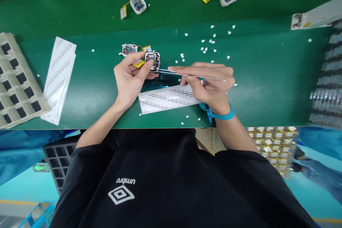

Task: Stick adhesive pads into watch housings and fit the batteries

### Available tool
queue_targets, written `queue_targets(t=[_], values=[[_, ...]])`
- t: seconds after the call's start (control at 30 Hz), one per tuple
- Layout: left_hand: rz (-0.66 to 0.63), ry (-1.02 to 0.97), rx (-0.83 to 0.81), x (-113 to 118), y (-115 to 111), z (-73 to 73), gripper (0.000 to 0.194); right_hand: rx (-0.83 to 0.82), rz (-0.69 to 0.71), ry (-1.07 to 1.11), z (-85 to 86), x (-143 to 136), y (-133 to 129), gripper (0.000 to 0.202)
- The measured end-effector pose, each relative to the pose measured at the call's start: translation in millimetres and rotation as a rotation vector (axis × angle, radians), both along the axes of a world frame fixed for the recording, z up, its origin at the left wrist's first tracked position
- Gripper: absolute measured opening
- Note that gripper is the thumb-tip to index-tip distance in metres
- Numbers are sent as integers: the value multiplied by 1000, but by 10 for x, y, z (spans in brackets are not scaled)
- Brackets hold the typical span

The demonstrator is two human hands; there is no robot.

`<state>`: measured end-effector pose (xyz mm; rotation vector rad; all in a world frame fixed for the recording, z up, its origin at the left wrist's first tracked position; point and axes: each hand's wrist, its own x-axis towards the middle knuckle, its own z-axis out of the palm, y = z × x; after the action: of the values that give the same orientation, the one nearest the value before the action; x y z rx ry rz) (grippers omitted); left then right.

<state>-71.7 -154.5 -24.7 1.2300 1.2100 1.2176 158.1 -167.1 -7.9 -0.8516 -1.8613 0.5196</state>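
Observation:
My left hand (130, 78) grips an opened smartwatch case (152, 60) by its edges, thumb over the circuit board inside. A yellow-edged battery (138, 63) shows between the fingers of that hand. From the right, my right hand (208, 80) pinches a pair of metal tweezers (197, 76), their tips at the lower right edge of the case. A blue wrist strap (223, 114) circles my right wrist. Just behind my left hand lies another opened watch case (129, 49) with a battery (146, 48) wired to it. A white printed sheet (167, 99) lies under and between my hands.
Small white tabs (210, 40) are scattered across the green table (267, 71). More watch cases (138, 3) with batteries lie farther back. At left are more printed sheets (59, 78) and a compartment tray (20, 87); clear plastic trays (326, 92) stand at right.

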Motion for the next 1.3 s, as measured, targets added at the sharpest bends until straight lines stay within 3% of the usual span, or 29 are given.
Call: queue_targets(t=[0.43,0.7,0.9,0.97,1.07,1.17,1.3], values=[[0,-23,-4,-22,11,-29,43,-62,32,19,23,-30,8,23],[-55,-40,-80,-19,-10,100,30,-3,40,84,16,-47,32,25],[-104,-82,-142,-38,16,57,27,-32,94,8,-16,-43,40,23],[-114,-123,-171,-18,1,58,27,-5,69,27,5,-49,34,24],[-105,-133,-190,15,-4,95,29,54,-80,92,56,-66,29,19],[-62,1,-61,-68,181,112,30,123,-234,110,81,-72,43,9],[211,349,230,-523,889,72,29,145,-313,-41,31,-47,87,11]])
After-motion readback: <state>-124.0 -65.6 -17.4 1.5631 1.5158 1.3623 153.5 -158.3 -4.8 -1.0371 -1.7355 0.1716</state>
